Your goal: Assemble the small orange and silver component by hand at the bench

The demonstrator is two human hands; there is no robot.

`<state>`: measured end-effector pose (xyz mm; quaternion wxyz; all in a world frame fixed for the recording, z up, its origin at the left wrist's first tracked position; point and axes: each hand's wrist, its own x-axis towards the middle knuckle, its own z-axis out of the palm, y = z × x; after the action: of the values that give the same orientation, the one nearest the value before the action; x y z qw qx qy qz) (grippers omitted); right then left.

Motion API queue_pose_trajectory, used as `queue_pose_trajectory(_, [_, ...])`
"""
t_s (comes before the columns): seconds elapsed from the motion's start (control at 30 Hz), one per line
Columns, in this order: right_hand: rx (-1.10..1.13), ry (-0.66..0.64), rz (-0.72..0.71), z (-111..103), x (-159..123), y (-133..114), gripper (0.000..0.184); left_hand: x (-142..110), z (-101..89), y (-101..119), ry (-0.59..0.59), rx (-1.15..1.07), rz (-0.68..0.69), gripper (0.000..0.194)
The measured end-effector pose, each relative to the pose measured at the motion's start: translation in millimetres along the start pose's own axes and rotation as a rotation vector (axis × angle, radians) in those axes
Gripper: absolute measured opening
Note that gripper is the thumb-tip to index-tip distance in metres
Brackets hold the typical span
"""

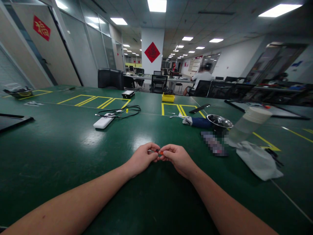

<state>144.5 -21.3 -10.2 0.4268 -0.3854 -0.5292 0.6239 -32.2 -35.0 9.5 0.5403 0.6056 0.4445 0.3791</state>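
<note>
Both hands meet above the green table [117,143], fingertips almost touching. My left hand [144,158] is closed in a pinch on a small dark and red piece [156,151], mostly covered by the fingers. Between the thumb and forefinger of my right hand [176,158] is a small orange-red piece [161,152]. The pieces are too small and too hidden to tell their kind, or whether they are joined.
A white power bank [104,121] with a black cable [133,112] lies ahead on the left. To the right are a blurred phone-like object [214,143], a metal bowl [220,121], a translucent bottle [246,125] and a pale pouch [259,161]. Farther back stands a yellow box [168,98]; a person [202,76] sits beyond.
</note>
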Motion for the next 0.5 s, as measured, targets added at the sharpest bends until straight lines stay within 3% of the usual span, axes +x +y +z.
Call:
queue_pose_trajectory(0.23, [-0.002, 0.011, 0.003, 1.0, -0.2, -1.5, 0.016, 1.6, -1.1, -5.4, 0.007, -0.011, 0.016, 0.029])
queue_pose_trajectory(0.5, [0.032, 0.034, 0.0, 2.6, -1.9, -3.1, 0.016, 2.9, 0.0, -10.8, 0.023, -0.181, -0.014, 0.029])
